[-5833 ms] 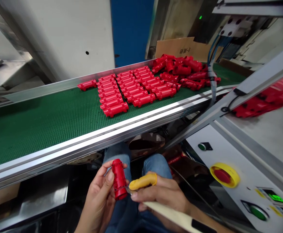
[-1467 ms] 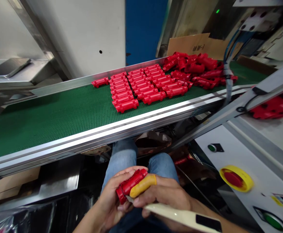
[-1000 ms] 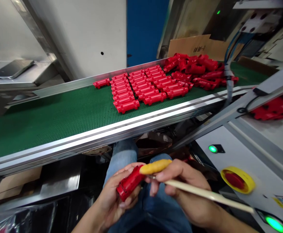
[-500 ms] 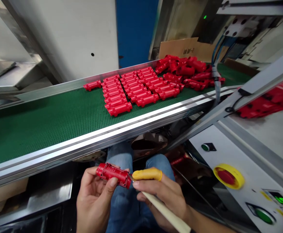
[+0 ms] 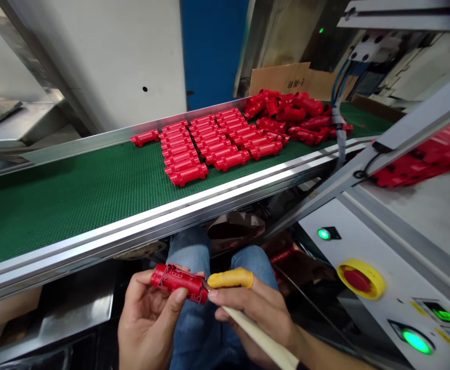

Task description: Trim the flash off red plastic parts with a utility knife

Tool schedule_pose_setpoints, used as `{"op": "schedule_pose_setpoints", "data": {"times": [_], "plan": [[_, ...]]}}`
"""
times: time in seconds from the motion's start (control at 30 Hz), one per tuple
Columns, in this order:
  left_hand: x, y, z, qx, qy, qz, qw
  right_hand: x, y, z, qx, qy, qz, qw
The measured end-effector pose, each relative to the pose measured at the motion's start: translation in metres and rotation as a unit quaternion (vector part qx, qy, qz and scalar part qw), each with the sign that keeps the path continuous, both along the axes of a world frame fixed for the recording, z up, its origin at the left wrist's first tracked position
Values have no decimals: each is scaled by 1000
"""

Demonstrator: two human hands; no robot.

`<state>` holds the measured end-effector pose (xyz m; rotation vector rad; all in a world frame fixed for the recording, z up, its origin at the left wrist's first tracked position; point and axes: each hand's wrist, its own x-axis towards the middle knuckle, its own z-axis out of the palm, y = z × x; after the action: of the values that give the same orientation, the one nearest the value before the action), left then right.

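Note:
My left hand point(image 5: 151, 313) grips a red plastic cylindrical housing point(image 5: 178, 281) with cut-outs and raised ridges, its thumb pressed along the near side. My right hand point(image 5: 255, 308) is closed around a knife with a long cream-coloured handle point(image 5: 261, 336), and a yellow finger cot point(image 5: 230, 278) covers the index finger. The short blade tip meets the right end of the housing; the fingertip partly hides it. Both hands are above my lap, in front of the conveyor.
A green conveyor belt point(image 5: 74, 200) carries rows of red housings point(image 5: 217, 141) and a loose pile of them point(image 5: 294, 110). Its metal rail point(image 5: 132, 221) runs across in front of me. At right stands a control panel point(image 5: 363, 246) with a red emergency-stop button point(image 5: 359, 279). Cardboard point(image 5: 279, 78) leans behind.
The green buttons on the control panel have lit up. My hands keep nearly the same place, the housing turned slightly, the blade still at its right end. The whole view has shifted a little.

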<state>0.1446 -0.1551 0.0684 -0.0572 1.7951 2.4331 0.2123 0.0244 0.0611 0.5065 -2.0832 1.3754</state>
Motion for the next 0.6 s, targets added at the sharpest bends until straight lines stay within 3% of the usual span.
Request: {"op": "schedule_pose_setpoints", "data": {"times": [0.33, 0.6], "plan": [[2, -1, -2, -3, 19, 3, 1000, 1, 0, 7, 13, -14, -16, 1000], [-6, -12, -18, 1, 110, -14, 994, 4, -5, 5, -3, -33, -36, 999]]}}
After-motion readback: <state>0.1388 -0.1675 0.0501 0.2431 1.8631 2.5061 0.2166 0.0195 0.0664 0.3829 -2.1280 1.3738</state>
